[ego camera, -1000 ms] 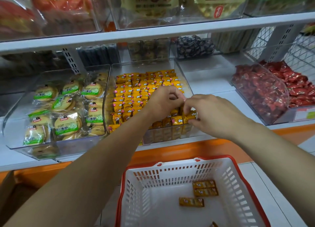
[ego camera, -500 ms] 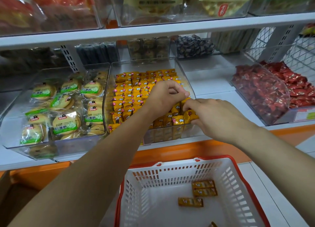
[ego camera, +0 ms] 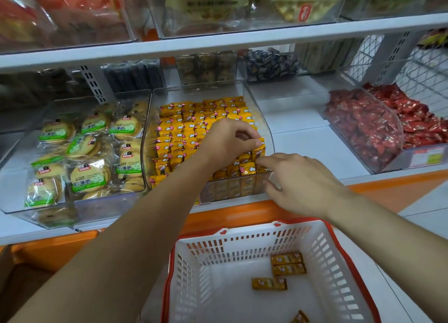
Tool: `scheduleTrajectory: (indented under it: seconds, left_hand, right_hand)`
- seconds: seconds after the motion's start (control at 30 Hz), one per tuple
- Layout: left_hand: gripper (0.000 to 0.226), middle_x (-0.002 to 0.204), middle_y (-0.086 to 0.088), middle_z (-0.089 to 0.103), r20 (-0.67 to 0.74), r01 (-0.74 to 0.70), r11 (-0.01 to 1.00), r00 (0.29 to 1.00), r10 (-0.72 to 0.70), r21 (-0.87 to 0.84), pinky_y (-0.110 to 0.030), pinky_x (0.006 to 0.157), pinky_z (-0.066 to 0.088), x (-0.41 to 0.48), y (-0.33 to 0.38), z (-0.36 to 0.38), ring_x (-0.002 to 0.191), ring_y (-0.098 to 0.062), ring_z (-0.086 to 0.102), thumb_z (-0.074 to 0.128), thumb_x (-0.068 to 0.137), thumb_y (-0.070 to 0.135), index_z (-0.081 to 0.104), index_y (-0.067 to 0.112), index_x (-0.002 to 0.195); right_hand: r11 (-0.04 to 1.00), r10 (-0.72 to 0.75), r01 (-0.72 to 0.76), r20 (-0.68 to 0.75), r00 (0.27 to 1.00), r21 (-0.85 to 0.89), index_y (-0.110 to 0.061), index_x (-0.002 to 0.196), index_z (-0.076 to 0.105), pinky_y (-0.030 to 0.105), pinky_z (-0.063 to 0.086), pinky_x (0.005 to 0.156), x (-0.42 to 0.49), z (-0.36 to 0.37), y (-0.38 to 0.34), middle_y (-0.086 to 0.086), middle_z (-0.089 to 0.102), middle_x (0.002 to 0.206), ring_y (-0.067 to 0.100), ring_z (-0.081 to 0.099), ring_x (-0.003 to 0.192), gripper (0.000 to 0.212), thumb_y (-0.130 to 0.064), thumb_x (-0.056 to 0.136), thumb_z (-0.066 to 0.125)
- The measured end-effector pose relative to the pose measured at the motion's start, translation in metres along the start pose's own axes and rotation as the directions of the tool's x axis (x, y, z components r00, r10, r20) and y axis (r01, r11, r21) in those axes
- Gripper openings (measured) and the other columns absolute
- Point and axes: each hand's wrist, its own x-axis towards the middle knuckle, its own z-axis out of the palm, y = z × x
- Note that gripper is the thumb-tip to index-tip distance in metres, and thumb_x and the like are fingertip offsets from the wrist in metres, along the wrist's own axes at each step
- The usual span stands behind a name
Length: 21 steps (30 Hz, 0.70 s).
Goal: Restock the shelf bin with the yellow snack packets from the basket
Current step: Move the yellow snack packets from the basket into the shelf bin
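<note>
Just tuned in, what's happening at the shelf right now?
A person is stocking the clear shelf bin with yellow packets. The left hand pinches one packet at the bin's front right corner, while the right hand touches the front row with a forefinger. A few packets are left in the white basket.

We've got a clear shelf bin [ego camera: 263,121] packed with tidy rows of little yellow packets [ego camera: 189,126] standing upright. At its near right corner a raised packet [ego camera: 259,148] sticks up above the rest, pinched by the left hand [ego camera: 228,140]. Below, the white basket [ego camera: 242,247] with a red rim holds four loose packets [ego camera: 287,259] lying flat, two of them touching.
</note>
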Motion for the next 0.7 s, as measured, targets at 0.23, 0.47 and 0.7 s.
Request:
scheduleTrajectory:
  seconds: [0.23,0.47,0.7]
  left_hand:
    - [0.006,0.081,0.02,0.069,0.035,-0.058,0.948,0.998,0.05,0.314,-0.024,0.066,0.05,0.005,0.004,-0.003,0.076,0.001,0.061,0.077,0.089,0.036,0.078,0.03,0.089]
    - [0.011,0.076,0.017,0.067,0.053,-0.052,0.946,0.998,0.038,0.32,-0.03,0.066,0.051,0.002,0.004,-0.001,0.074,-0.006,0.063,0.077,0.089,0.035,0.072,0.03,0.08]
    - [0.007,0.082,0.017,0.068,0.139,-0.023,0.971,0.99,-0.011,0.237,-0.029,0.075,0.054,0.003,-0.005,-0.001,0.082,0.001,0.062,0.072,0.093,0.029,0.079,0.029,0.09]
  right_hand:
    - [0.999,0.0,-0.001,0.013,1.0,0.033,-0.035,0.13,0.053,0.037,0.053,0.078,-0.007,0.004,-0.001,-0.01,0.056,0.13,0.024,0.064,0.104,0.041,-0.04,0.09,0.048]
    - [1.0,0.004,-0.004,-0.029,1.0,0.014,-0.031,0.128,0.054,0.037,0.051,0.073,-0.007,0.007,-0.004,-0.009,0.054,0.129,0.024,0.065,0.101,0.04,-0.043,0.091,0.047]
    - [0.996,0.044,-0.052,-0.111,0.993,-0.079,-0.025,0.14,0.044,0.032,0.041,0.061,-0.001,0.008,-0.005,-0.008,0.046,0.146,0.024,0.067,0.097,0.05,-0.036,0.091,0.048]
